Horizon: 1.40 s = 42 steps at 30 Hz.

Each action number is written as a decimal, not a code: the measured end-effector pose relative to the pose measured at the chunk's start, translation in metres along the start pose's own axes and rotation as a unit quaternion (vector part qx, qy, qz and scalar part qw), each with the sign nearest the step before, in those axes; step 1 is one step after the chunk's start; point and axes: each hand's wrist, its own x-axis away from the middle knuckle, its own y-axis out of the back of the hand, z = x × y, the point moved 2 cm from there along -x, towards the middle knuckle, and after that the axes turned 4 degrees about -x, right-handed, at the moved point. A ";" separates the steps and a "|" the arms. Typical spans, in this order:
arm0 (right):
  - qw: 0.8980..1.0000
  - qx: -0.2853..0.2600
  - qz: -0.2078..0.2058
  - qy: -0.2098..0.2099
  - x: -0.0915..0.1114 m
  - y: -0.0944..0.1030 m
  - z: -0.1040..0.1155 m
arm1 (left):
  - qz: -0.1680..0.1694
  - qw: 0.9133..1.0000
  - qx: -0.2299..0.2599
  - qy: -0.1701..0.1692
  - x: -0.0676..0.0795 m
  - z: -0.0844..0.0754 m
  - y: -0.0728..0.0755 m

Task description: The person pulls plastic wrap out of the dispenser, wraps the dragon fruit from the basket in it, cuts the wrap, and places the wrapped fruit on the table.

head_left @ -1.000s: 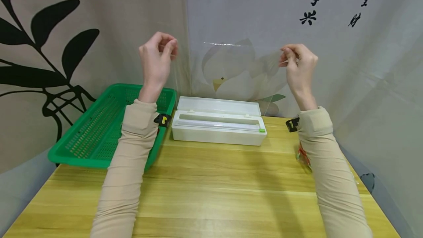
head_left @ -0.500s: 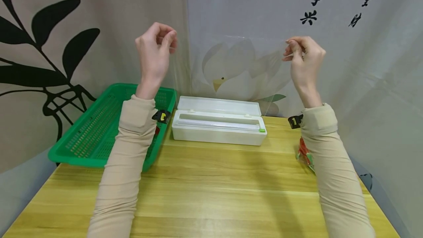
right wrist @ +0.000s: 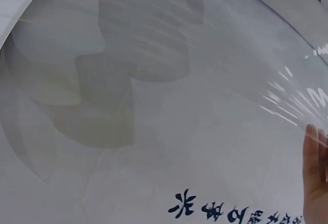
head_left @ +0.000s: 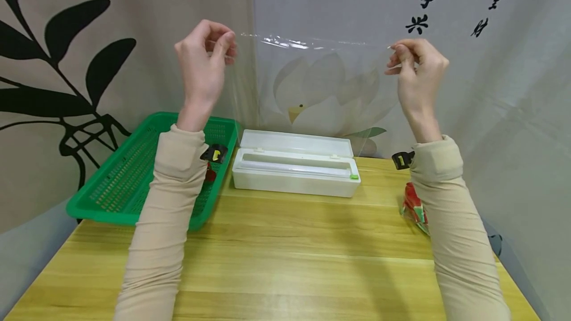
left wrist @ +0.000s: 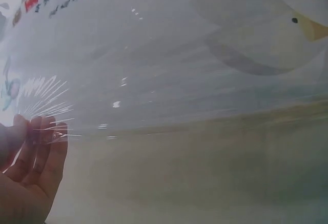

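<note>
So, left hand (head_left: 202, 63) and right hand (head_left: 419, 68) sit higher and wider apart than a second ago. Fingers (left wrist: 57, 155) on each pinch the upper corners of clear film (head_left: 308, 83), stretched across upper centre of the frame; creases fan from both grips. Likely tensions and flattens it. Lower end drops toward the white box (head_left: 292, 185), mid-frame on the worktop (head_left: 276, 266); can't tell if attached.

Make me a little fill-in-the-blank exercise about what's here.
The left hand and right hand pinch a film that is ____ (transparent or opaque).
The white box has its lid ____ (open or closed).
The basket is coloured ____.
On the table, the red packet lies toward the ____ edge (left or right).

Missing words: transparent; open; green; right.
</note>
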 end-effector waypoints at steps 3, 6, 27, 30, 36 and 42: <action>1.000 0.005 0.011 0.000 0.003 0.004 0.005 | 0.015 1.000 0.006 -0.001 0.002 -0.001 0.005; 1.000 0.009 0.029 0.010 0.006 0.010 0.009 | 0.036 0.999 0.022 -0.007 0.005 -0.003 0.012; 0.987 -0.018 0.138 0.078 0.045 0.065 0.047 | 0.173 0.983 0.031 -0.058 0.052 -0.025 0.071; 0.984 -0.039 0.154 0.084 0.053 0.071 0.050 | 0.184 0.980 0.037 -0.069 0.061 -0.026 0.079; 0.963 -0.165 0.194 0.086 0.071 0.083 0.054 | 0.206 0.974 0.046 -0.084 0.079 -0.029 0.090; 0.922 -0.283 0.251 0.085 0.091 0.094 0.056 | 0.254 0.960 0.070 -0.100 0.097 -0.025 0.101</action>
